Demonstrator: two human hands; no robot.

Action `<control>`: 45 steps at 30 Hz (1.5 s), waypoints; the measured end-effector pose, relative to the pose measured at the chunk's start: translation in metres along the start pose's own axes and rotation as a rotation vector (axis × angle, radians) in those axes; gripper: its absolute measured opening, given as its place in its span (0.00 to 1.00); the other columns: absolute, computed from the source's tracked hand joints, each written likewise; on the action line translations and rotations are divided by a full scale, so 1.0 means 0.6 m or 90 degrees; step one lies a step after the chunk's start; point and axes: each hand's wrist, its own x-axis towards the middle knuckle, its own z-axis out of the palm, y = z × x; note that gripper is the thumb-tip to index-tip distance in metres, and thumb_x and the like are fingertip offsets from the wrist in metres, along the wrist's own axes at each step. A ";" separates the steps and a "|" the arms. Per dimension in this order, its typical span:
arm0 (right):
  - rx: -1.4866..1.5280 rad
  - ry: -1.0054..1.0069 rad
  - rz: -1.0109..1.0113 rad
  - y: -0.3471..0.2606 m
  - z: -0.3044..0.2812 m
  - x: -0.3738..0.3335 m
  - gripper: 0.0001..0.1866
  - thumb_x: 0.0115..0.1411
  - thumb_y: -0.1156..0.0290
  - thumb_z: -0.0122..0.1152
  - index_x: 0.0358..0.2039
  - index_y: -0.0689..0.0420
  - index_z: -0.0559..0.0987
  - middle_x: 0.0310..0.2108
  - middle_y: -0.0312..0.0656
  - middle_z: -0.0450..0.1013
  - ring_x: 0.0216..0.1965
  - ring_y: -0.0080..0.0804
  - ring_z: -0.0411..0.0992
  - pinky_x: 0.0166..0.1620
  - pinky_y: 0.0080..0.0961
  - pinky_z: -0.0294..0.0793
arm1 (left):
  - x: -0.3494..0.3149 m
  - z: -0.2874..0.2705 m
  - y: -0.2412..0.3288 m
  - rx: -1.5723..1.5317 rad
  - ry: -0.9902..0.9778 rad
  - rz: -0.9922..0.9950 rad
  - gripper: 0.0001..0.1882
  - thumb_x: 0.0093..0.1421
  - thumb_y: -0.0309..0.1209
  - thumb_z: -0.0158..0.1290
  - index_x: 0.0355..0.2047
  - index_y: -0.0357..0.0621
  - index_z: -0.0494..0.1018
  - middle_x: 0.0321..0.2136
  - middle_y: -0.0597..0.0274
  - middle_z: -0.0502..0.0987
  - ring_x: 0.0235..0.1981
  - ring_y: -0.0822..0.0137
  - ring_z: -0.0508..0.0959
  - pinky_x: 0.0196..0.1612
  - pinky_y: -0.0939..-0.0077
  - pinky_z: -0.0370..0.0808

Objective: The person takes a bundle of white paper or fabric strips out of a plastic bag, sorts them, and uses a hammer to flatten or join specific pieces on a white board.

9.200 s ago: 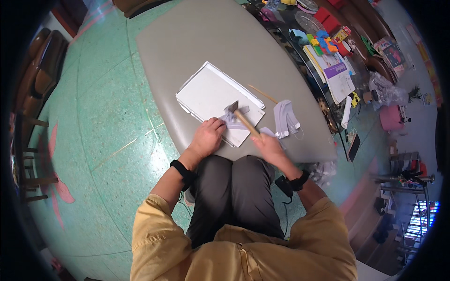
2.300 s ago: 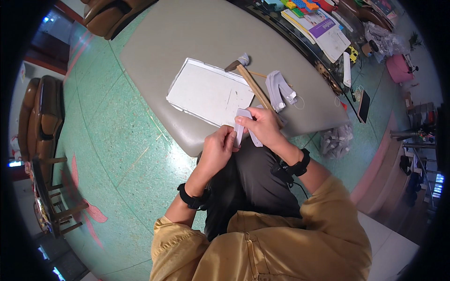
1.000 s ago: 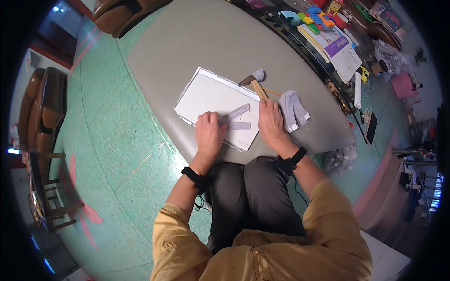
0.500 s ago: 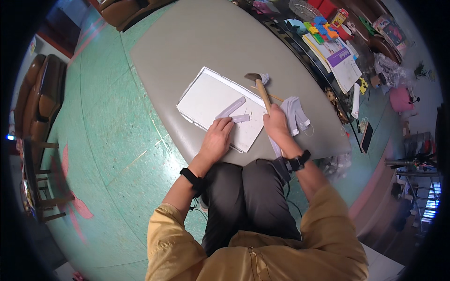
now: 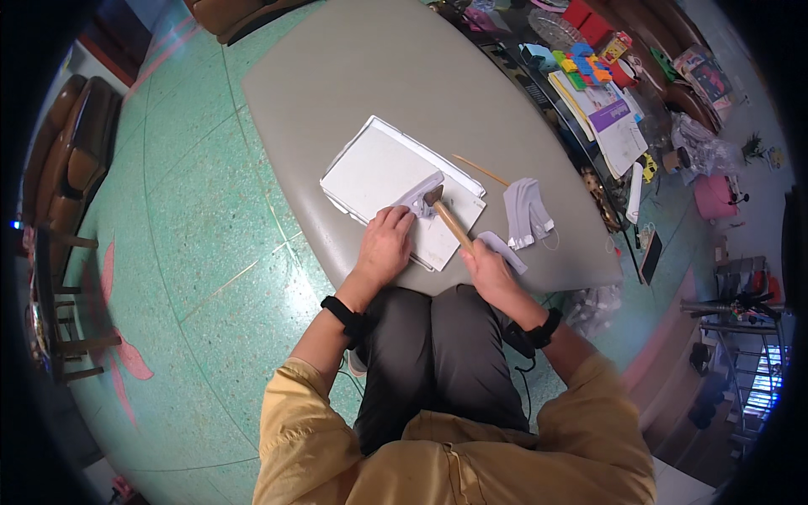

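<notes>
while right hand (image 5: 490,271) grips hammer (image 5: 452,223), dark-headed and wooden-handled, left hand (image 5: 386,246) touches flat pale-lilac strip (image 5: 418,193), grip unclear

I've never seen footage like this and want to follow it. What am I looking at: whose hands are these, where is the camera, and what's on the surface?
There is no machine here, just a person's two bare hands. Every picture comes from a wide fisheye camera worn on the head and looking down, so straight edges bend toward the rim. Picture left is the person's left.

The right hand holds a hammer by its wooden handle. The left hand has its fingertips at some pale lilac strips on a shallow white tray, near the hammer's head. The tray lies on a grey surface. To its right are a thin stick and a lilac bundle.
</notes>
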 end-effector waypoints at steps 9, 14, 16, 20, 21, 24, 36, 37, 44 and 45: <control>-0.035 -0.011 -0.010 0.008 0.028 -0.001 0.16 0.61 0.60 0.48 0.31 0.62 0.64 0.21 0.60 0.69 0.26 0.62 0.68 0.27 0.49 0.65 | -0.008 0.001 -0.010 -0.101 0.052 -0.011 0.22 0.43 0.22 0.50 0.43 0.39 0.69 0.45 0.54 0.68 0.49 0.54 0.66 0.51 0.64 0.65; 0.071 0.016 0.012 -0.043 -0.006 0.008 0.17 0.60 0.59 0.49 0.31 0.63 0.66 0.22 0.59 0.69 0.26 0.62 0.68 0.28 0.49 0.65 | -0.022 -0.011 -0.015 -0.023 0.055 -0.025 0.21 0.44 0.21 0.49 0.43 0.41 0.70 0.45 0.53 0.68 0.47 0.54 0.67 0.49 0.64 0.66; 0.073 0.026 0.003 -0.021 0.016 0.013 0.17 0.60 0.60 0.49 0.31 0.63 0.66 0.21 0.59 0.69 0.26 0.61 0.68 0.28 0.48 0.65 | -0.020 -0.006 -0.016 -0.037 0.050 -0.030 0.21 0.44 0.21 0.49 0.43 0.41 0.70 0.44 0.54 0.69 0.47 0.54 0.67 0.49 0.64 0.66; -0.040 -0.032 0.000 -0.030 0.024 0.029 0.16 0.60 0.61 0.50 0.29 0.63 0.65 0.20 0.59 0.69 0.25 0.61 0.68 0.26 0.47 0.64 | -0.021 -0.011 -0.023 -0.056 0.053 -0.032 0.21 0.45 0.21 0.49 0.43 0.39 0.70 0.43 0.55 0.70 0.47 0.56 0.68 0.49 0.64 0.66; 0.003 -0.024 0.007 -0.050 0.013 0.029 0.16 0.60 0.60 0.50 0.30 0.63 0.66 0.20 0.59 0.69 0.26 0.60 0.68 0.27 0.48 0.65 | -0.026 -0.014 -0.025 -0.051 0.053 -0.039 0.21 0.45 0.21 0.49 0.43 0.39 0.70 0.43 0.55 0.70 0.47 0.56 0.68 0.49 0.64 0.66; 0.046 0.006 0.025 -0.052 0.014 0.030 0.18 0.60 0.58 0.48 0.32 0.64 0.67 0.22 0.60 0.70 0.28 0.60 0.69 0.30 0.49 0.66 | -0.020 -0.015 -0.019 -0.062 0.035 -0.040 0.22 0.45 0.20 0.49 0.44 0.37 0.69 0.44 0.52 0.69 0.47 0.53 0.68 0.50 0.64 0.66; -0.033 -0.026 0.056 -0.018 0.014 0.080 0.20 0.60 0.56 0.47 0.31 0.65 0.68 0.23 0.62 0.70 0.29 0.62 0.69 0.32 0.48 0.67 | -0.013 -0.017 -0.022 -0.056 0.021 -0.043 0.22 0.44 0.20 0.49 0.44 0.38 0.69 0.45 0.54 0.69 0.47 0.54 0.68 0.50 0.64 0.66; -0.029 -0.012 0.065 -0.022 0.013 0.085 0.20 0.60 0.56 0.48 0.31 0.65 0.68 0.23 0.63 0.69 0.29 0.62 0.69 0.33 0.48 0.67 | -0.019 -0.017 -0.021 -0.053 0.026 -0.041 0.22 0.44 0.20 0.49 0.43 0.38 0.69 0.45 0.54 0.69 0.47 0.53 0.68 0.50 0.64 0.66; -0.037 0.026 0.044 -0.004 0.011 0.093 0.20 0.60 0.57 0.48 0.30 0.65 0.68 0.23 0.62 0.69 0.30 0.63 0.68 0.32 0.48 0.67 | -0.018 -0.013 -0.021 -0.064 0.025 -0.046 0.22 0.43 0.19 0.49 0.43 0.38 0.69 0.45 0.54 0.69 0.48 0.53 0.68 0.50 0.64 0.66; -0.037 0.028 0.045 -0.002 0.008 0.088 0.20 0.60 0.57 0.48 0.30 0.65 0.68 0.23 0.62 0.69 0.30 0.63 0.68 0.32 0.48 0.67 | -0.016 -0.013 -0.021 -0.064 0.025 -0.043 0.22 0.43 0.19 0.49 0.43 0.38 0.69 0.45 0.54 0.69 0.48 0.53 0.68 0.50 0.64 0.66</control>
